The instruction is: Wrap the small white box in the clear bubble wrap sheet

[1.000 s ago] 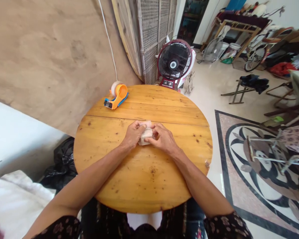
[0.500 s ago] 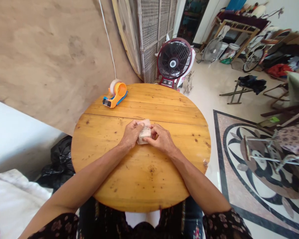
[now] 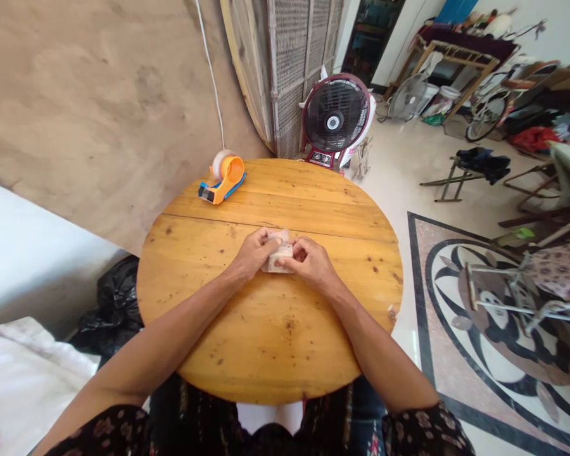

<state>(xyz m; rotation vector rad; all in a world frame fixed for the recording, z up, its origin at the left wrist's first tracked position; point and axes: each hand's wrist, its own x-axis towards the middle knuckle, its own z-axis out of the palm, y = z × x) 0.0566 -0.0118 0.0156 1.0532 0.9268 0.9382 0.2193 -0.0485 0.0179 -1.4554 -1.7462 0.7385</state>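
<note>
Between my two hands is a small pale, boxy packet [image 3: 279, 261] in what looks like a thin, translucent wrapper, at the middle of the round wooden table [image 3: 275, 329]. My left hand [image 3: 259, 251] is closed on its left side, the thumb lying across the top. My right hand [image 3: 310, 258] grips the right side, with thumb and bent fingers at its near edge. A pale flap [image 3: 280, 235] of the wrapper sticks up behind the packet. The fingers hide part of it, and I cannot make out what is inside.
An orange and blue tape dispenser [image 3: 224, 179] with a roll of clear tape stands at the table's far left edge. Beyond the table is a dark red fan [image 3: 335, 117]. A wooden board [image 3: 99, 95] leans at the left, above a black plastic bag [image 3: 116, 297].
Both hands stay on the packet. The right thumb has shifted along its near face, and the packet is turned slightly. The whole view has moved a little.
</note>
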